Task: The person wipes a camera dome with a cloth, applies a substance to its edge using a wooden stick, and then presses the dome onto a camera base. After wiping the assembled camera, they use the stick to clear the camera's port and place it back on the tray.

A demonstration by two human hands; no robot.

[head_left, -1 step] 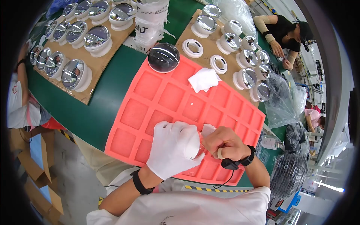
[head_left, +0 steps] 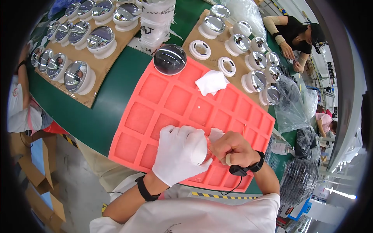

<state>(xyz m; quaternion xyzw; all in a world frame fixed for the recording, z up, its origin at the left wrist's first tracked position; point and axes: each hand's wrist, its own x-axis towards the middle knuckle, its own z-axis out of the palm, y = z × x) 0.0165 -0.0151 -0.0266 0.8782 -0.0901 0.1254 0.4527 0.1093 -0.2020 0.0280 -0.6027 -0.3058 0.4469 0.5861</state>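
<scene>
My left hand (head_left: 175,155), in a white glove, is closed around a white rounded housing (head_left: 199,150) over the near part of a pink foam tray (head_left: 157,128). Close against its right side is my bare right hand (head_left: 235,149), fingers curled in a pinch, with a pale band round one finger. Whatever lies between those fingertips is hidden. A small white piece like cloth (head_left: 216,134) shows just beyond them; I cannot tell if it is held. At the tray's far corner sits a glossy black dome (head_left: 170,59), and a folded white cloth (head_left: 211,82) lies nearby.
Cardboard sheets at left (head_left: 99,83) and right (head_left: 215,50) carry several mirrored domes on white bases. Two white rings (head_left: 199,50) lie on the right sheet. A wrapped roll (head_left: 156,23) stands between them. A co-worker (head_left: 295,39) sits far right.
</scene>
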